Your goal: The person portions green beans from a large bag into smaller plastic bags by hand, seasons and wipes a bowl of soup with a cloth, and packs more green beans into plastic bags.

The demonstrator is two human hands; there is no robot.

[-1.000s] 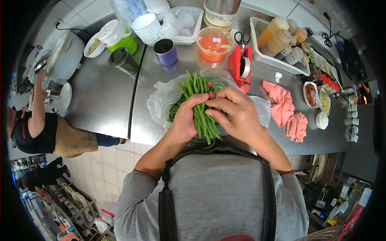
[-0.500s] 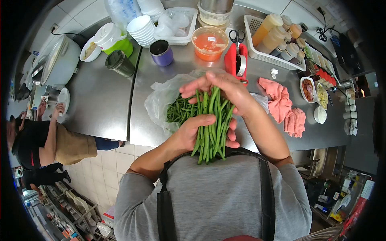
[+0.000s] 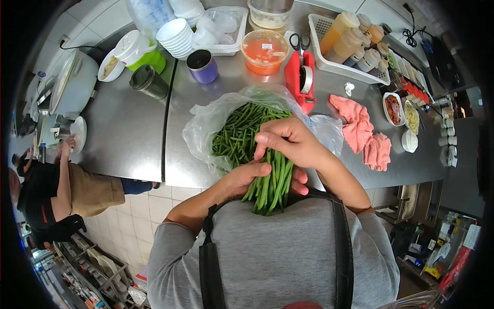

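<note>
A bundle of long green beans (image 3: 271,188) lies in my left hand (image 3: 247,175), close to my chest, with the thumb over the beans and fingertips showing on the far side. My right hand (image 3: 293,141) is over the bundle's upper end, its fingers curled and pinched together; what they hold, if anything, is too small to tell. Just beyond my hands, more green beans (image 3: 239,135) fill an open clear plastic bag (image 3: 198,136) on the steel counter (image 3: 182,172).
Behind the bag stand a purple cup (image 3: 202,67), an orange-filled tub (image 3: 264,54) and a red tape dispenser (image 3: 300,85) with scissors. Pink cloths (image 3: 352,121) and a basket of bottles (image 3: 350,74) are on the right. A person (image 3: 51,190) works at far left.
The bundle has moved down toward my chest. My right hand was spread flat over its top and is now curled in a pinch. More of the beans in the bag show.
</note>
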